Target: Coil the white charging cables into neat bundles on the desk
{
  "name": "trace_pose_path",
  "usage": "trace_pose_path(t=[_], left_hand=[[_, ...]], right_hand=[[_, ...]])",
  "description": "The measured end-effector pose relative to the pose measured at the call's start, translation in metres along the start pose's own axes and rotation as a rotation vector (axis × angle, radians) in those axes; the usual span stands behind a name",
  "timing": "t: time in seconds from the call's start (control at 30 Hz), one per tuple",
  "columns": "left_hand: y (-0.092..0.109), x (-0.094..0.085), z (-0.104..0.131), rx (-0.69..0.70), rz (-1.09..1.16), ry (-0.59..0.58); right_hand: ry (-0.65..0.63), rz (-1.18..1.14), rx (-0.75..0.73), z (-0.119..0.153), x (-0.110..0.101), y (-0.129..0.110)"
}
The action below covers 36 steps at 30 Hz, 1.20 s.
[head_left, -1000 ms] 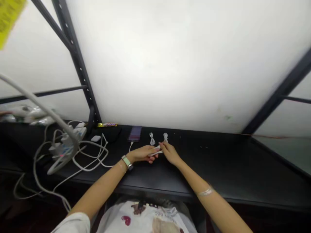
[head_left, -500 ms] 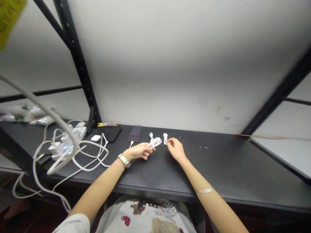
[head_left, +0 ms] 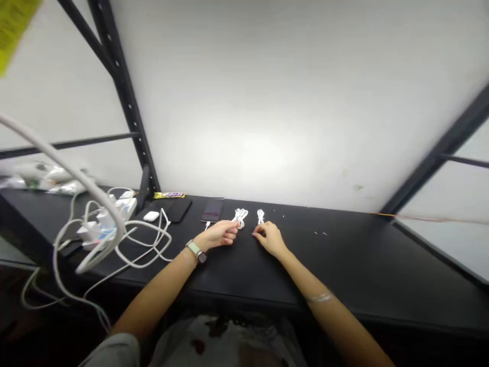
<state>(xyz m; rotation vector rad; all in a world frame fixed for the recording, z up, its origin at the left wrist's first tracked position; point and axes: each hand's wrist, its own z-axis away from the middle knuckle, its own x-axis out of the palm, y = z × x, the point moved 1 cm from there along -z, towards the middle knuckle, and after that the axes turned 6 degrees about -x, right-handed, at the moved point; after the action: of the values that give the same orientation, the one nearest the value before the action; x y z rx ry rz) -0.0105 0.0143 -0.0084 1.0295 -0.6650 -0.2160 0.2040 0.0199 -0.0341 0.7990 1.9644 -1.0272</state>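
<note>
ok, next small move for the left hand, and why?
Probably let the looped white cable rest on the black table and open the left hand: its fingertips are on the cable, seemingly close to the surface. Whether it touches isn't clear.

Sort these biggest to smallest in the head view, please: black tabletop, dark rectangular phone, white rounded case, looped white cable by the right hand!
1. Black tabletop
2. Dark rectangular phone
3. White rounded case and looped white cable: too alike to rank; the right hand may hide some cable.
</note>
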Motion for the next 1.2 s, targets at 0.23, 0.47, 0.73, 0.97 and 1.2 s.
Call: trace_pose_path(t=[0.23, 0.47, 0.73, 0.97, 1.2], left_hand=[[-0.001, -0.004, -0.001, -0.004, 0.052, 0.022], [-0.001, 0.001, -0.001, -0.017, 0.019, 0.084], [-0.003, 0.006, -0.001, -0.020, -0.093, 0.163], [-0.008, 0.017, -0.001, 0.031, -0.212, 0.188], [-0.010, 0.022, -0.005, 0.073, -0.252, 0.164]], right_hand=[[0.024, 0.002, -0.032, -0.001, 0.004, 0.002], [0.065, -0.059, -0.020, -0.003, 0.006, 0.002], [0.081, -0.244, -0.038, -0.001, 0.000, -0.006], [0.166, -0.580, -0.064, 0.000, -0.005, -0.029], [0.193, -0.738, -0.040, 0.003, -0.008, -0.040]])
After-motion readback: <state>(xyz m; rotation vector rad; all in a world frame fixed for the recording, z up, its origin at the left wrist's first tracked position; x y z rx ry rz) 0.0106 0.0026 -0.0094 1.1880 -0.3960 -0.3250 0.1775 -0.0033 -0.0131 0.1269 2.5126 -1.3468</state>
